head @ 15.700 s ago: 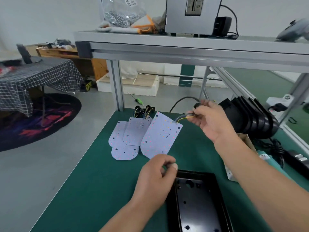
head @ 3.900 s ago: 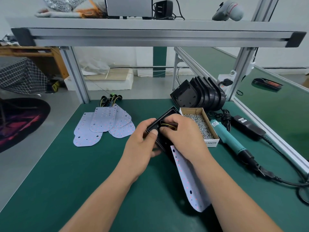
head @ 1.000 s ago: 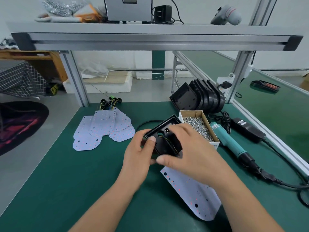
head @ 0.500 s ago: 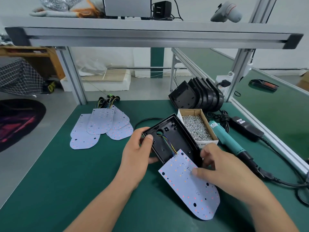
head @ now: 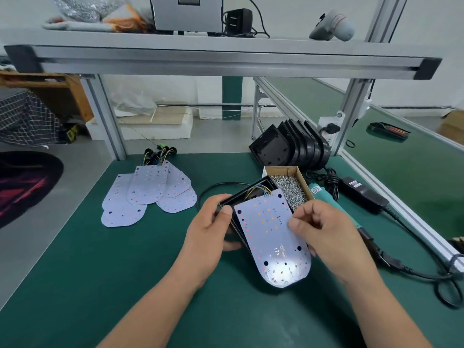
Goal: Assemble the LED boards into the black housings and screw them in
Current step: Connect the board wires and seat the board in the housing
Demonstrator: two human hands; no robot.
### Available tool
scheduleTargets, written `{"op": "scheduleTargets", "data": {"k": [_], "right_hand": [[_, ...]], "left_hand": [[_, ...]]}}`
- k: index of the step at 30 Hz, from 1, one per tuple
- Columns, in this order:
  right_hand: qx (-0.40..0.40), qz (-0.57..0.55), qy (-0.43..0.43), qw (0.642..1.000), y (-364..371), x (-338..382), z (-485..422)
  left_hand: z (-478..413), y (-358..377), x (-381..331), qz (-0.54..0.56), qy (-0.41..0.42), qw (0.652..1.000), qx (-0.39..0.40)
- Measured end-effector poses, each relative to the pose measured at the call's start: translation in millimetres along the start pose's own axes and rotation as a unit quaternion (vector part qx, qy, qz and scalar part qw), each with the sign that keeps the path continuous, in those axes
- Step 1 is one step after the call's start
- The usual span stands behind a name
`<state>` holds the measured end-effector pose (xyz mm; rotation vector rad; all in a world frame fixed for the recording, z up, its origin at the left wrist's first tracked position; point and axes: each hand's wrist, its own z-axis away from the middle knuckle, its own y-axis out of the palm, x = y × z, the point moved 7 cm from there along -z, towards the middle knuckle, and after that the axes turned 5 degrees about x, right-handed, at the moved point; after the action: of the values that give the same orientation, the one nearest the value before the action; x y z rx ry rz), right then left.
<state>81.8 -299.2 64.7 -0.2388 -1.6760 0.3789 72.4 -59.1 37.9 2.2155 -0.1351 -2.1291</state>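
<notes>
LED board (head: 272,237), mid-bench, lies tilted over the black housing (head: 241,195), rounded end toward 5 o'clock. Your left hand (head: 208,229) grips the housing's 9 o'clock rim; your right hand (head: 324,229) pinches the board's 3 o'clock edge. Tuck the wires (head: 258,190) at 12 o'clock under before pressing it flat, screw holes aligned, without trapping them.

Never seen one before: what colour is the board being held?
The board is pale lilac-white with red and orange dots, head view.
</notes>
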Motion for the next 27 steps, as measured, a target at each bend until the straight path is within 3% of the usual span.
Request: {"op": "scheduleTargets", "data": {"k": [12, 21, 27], "right_hand": [[-0.144, 0.102, -0.103, 0.979, -1, 21, 11], [-0.127, 0.157, -0.11, 0.973, 7, 17, 10], [-0.092, 0.133, -0.081, 0.983, 20, 10, 5]], "left_hand": [[-4, -1, -3, 0.014, -0.003, 1.0, 0.007], [2, 3, -1, 0.007, 0.004, 1.0, 0.022], [-2, 5, 5, 0.025, 0.009, 0.999, 0.023]]}}
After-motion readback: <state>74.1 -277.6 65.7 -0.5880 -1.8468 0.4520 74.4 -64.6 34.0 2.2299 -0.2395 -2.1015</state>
